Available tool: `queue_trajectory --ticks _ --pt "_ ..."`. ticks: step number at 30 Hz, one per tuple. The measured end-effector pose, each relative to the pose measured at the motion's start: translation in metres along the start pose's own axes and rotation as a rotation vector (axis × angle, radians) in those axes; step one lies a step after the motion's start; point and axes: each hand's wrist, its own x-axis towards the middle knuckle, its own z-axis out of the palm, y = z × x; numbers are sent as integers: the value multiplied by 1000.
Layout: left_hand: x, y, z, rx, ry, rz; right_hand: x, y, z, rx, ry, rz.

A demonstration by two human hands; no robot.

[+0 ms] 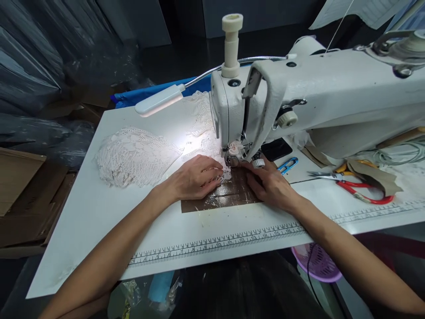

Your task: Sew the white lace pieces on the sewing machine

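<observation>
A white sewing machine [328, 97] stands on the table, its needle end lit by a small lamp [160, 100]. White lace [199, 141] runs to the presser foot [233, 161]. My left hand [199, 176] rests on the lace just left of the foot, fingers bent and closed on its edge. Close to the foot's right side is my right hand [274, 184], index finger and thumb drawn together; what they hold is hidden. Under both hands lies a brown taped sheet [221, 195]. A pale fabric rosette [236, 147] sits at the needle bar.
A heap of lace [133, 155] lies at left on the white table [109, 221]. Right of the machine's needle end are blue thread snips [288, 165], a dark phone [276, 149] and red-handled scissors [365, 189]. A printed ruler [215, 246] follows the front edge. Cardboard boxes [23, 190] stand left.
</observation>
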Motion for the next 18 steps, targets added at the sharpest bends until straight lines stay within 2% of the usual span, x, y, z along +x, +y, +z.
queue_trajectory --ticks 3,5,9,12,15,18 --pt "-1 -1 7 -35 -45 22 1 -3 -2 -1 -19 26" --pt "-1 1 14 -32 -10 -19 0 -5 -3 1 -21 33" --pt "3 7 19 -102 178 -167 -1 -10 -2 -17 -29 0" --pt "5 11 17 -141 294 -269 -1 -15 1 -80 -128 -94" --pt "5 12 17 -135 293 -277 1 -20 3 -169 -216 -152" --pt "4 11 19 -98 224 -202 2 -20 3 -191 -235 -148"
